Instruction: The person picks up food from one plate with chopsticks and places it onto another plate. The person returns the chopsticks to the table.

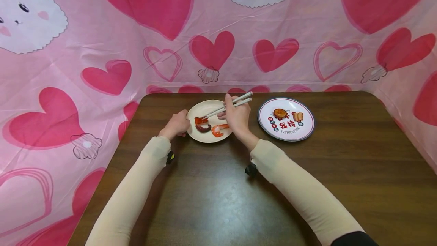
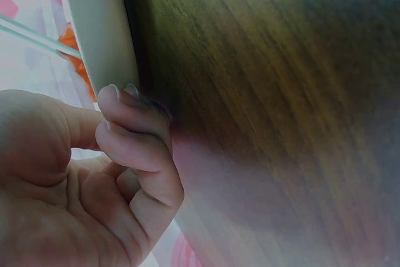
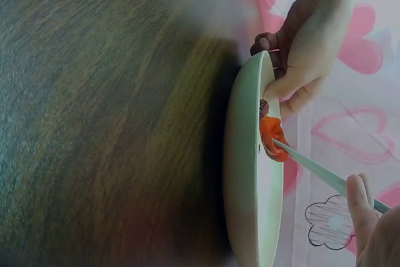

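A cream plate (image 1: pixel 206 105) sits near the table's far edge. My left hand (image 1: pixel 177 123) grips its left rim, thumb at the rim's inner side and curled fingers (image 2: pixel 134 117) beneath. My right hand (image 1: pixel 238 115), above the plate's right side, holds a pair of pale chopsticks (image 1: pixel 243 96) slanting down left. Their tips touch an orange-red food piece (image 3: pixel 272 136) on the plate. Just below that piece lies a dark red curled piece (image 1: pixel 203 129), like an octopus tentacle. An orange-and-white shrimp (image 1: pixel 217 130) lies to the right, partly beneath my right hand in the head view.
A white plate (image 1: pixel 302 133) with a blue rim and red printed characters stands to the right. On it lie a round brown piece (image 1: pixel 280 113) and a tan piece (image 1: pixel 298 117). Behind the brown wooden table (image 1: pixel 211 189) hangs a pink heart-patterned cloth (image 1: pixel 239 22).
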Demonstrator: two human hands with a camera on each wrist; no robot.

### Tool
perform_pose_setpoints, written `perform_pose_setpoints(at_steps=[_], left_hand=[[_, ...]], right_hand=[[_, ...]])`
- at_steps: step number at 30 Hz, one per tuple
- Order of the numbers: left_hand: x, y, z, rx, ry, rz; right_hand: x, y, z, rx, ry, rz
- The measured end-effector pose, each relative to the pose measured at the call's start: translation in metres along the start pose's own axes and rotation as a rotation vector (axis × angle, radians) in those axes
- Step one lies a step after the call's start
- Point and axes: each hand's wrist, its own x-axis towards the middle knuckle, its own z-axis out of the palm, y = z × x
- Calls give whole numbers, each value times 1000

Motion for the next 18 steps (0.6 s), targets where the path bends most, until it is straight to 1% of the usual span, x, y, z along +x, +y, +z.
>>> perform_pose_setpoints(at_steps=[9,18], left_hand=[[-2,3,-1,10,0,-2],[0,0,0,6,-2,5]], right_hand=[[1,5,-2,-4,-2,18],[1,6,-2,-20,-12,44]])
